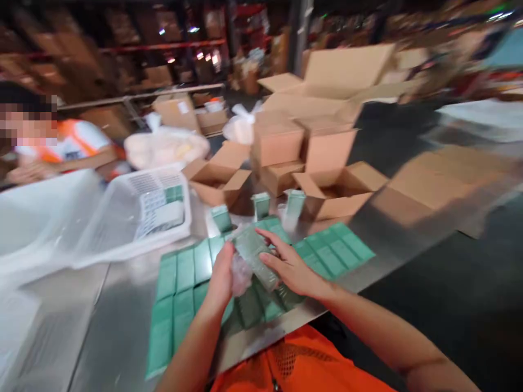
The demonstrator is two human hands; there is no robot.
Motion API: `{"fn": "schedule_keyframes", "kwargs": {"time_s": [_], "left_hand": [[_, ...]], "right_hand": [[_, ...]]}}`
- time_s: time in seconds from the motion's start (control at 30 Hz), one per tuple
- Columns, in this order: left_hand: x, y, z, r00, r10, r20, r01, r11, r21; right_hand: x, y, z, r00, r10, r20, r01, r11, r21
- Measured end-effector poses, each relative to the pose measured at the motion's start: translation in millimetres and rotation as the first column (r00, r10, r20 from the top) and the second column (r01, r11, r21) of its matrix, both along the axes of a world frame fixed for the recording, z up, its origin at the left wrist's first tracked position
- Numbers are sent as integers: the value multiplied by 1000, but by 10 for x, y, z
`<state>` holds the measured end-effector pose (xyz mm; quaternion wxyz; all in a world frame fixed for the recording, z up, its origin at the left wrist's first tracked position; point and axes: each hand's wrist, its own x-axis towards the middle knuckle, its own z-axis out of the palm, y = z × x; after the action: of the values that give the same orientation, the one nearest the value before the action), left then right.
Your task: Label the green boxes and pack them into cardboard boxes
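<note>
Between my hands, above the rows on the table, is a green box in clear bubble wrap (254, 253). My left hand (223, 272) grips its left side, where loose pinkish wrap bunches up. My right hand (286, 264) holds the right side, with thumb and fingers along the box. Flat green boxes (186, 272) lie in rows beneath and to the left, and more green boxes (333, 250) lie to the right. Just beyond my hands, several small green boxes stand upright, one of them an upright box (295, 204) near the open cartons.
Open cardboard cartons (345, 190) and stacked brown boxes (281, 141) stand at the back. White plastic baskets (139, 218) sit at the left, one holding green and white packs. A person in an orange vest (77, 141) is behind them. The metal table's edge (392, 272) runs along the right.
</note>
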<state>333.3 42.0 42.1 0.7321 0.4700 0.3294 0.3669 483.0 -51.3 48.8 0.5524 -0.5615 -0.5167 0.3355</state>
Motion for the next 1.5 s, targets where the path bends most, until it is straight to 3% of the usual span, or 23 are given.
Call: {"fn": "schedule_keyframes", "kwargs": {"time_s": [0.1,0.17,0.3,0.43,0.6,0.67,0.77,0.83,0.9,0.97,1.07,1.2,1.27,1.37,1.5], "left_hand": [[158,18,3,993,24,113,-9,992,-129],[207,-43,-45,992,36,117,-21,993,-120],[136,-244,-220,1000,22,-22,-19,989,145],[34,-278,-343,975,29,-219,78,883,463],[-14,-203,-365,915,7,-404,288,691,663],[-29,-193,-407,922,-15,-387,287,696,658],[-67,-195,-488,961,-57,-269,210,785,584],[-100,-198,-520,983,-56,-173,148,801,580],[-133,-199,-525,981,-70,-183,172,755,633],[-161,-197,-513,959,-85,-270,255,672,696],[-199,-185,-501,933,-52,-357,318,585,746],[-246,-158,-532,897,-15,-442,388,508,769],[-267,-145,-560,889,6,-458,404,464,789],[-296,-132,-599,866,43,-498,439,408,800],[-308,-128,-609,762,142,-631,568,321,758]], "right_hand": [[-188,-53,-234,957,16,-291,-65,985,-157],[-260,-51,-297,934,-10,-358,-53,985,-166],[-285,-33,-436,960,-143,-240,131,989,-64],[-243,-38,-627,968,-227,-111,230,973,17],[-203,-55,-595,981,-117,-152,125,991,44],[-168,-51,-541,992,-78,-104,81,996,29],[-103,-56,-536,999,-45,-17,44,999,-29],[-70,-77,-584,998,-37,44,39,998,-47],[-48,-116,-638,991,-6,132,9,1000,-25],[-31,-171,-667,973,35,229,-34,999,-7],[1,-263,-629,943,39,331,-27,999,-43],[34,-309,-454,949,-41,314,9,995,101],[36,-283,-376,952,-14,307,-29,990,136],[38,-235,-346,947,58,315,-75,996,43],[67,-244,-416,970,85,227,-53,988,-145]]}}
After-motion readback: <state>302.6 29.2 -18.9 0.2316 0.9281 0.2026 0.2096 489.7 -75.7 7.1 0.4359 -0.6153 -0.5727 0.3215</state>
